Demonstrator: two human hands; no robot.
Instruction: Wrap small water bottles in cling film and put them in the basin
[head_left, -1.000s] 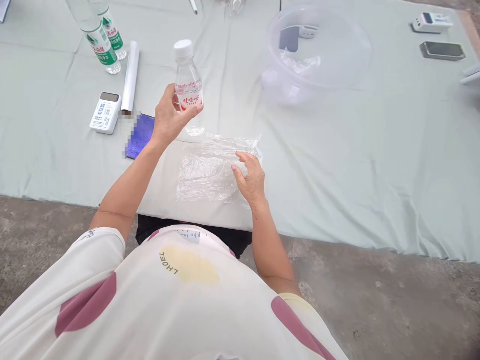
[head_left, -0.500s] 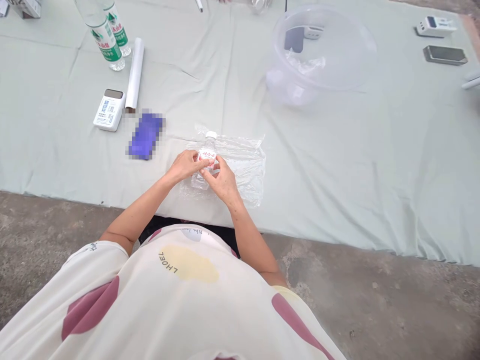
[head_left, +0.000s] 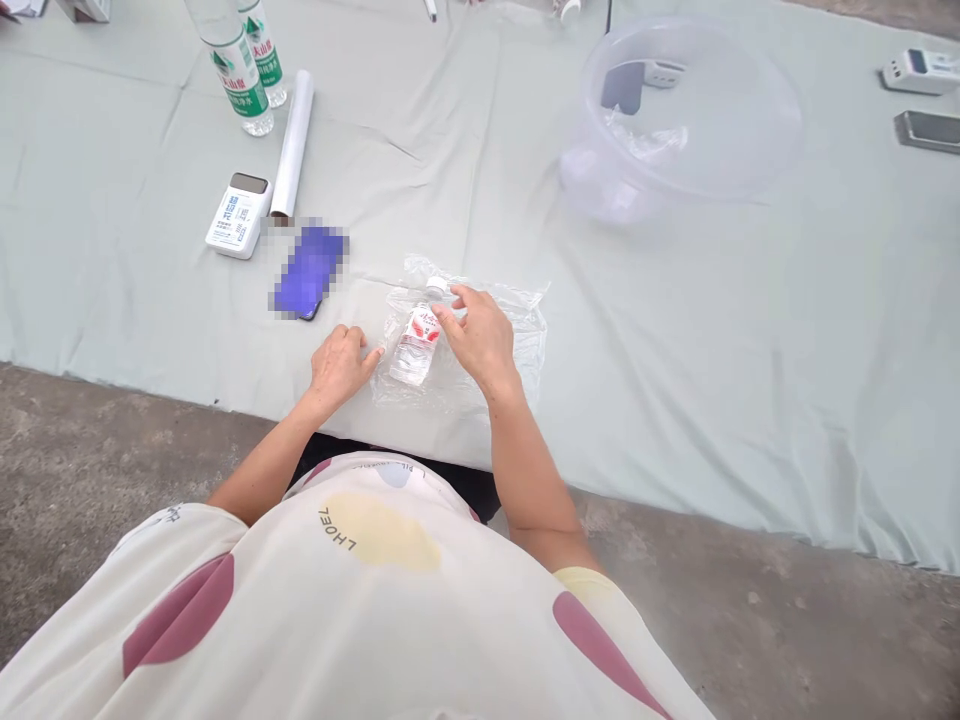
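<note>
A small clear plastic bottle [head_left: 416, 345] with a white cap and a red-and-white label rests on a sheet of clear plastic film [head_left: 525, 335], its cap pointing away from me. My right hand [head_left: 484, 340] is just right of the bottle's neck, thumb and fingers apart, gripping nothing. Left of the bottle, my left hand [head_left: 341, 368] is low over the cloth. Its fingers are loosely bent and its thumb points out to the film's left edge. Whether that thumb touches the film I cannot tell.
Left lie a phone with a blue screen [head_left: 310, 270], a white power bank [head_left: 238, 215] and a white roll [head_left: 294, 145], near two green-labelled water bottles [head_left: 238, 80]. A translucent basin [head_left: 690, 190] stands back right. Two more devices [head_left: 921, 72] lie far right.
Both hands have come off the bottle: the left moved left, the right a little right and up. The bottle now leans more to the right. The whole view has shifted slightly.
</note>
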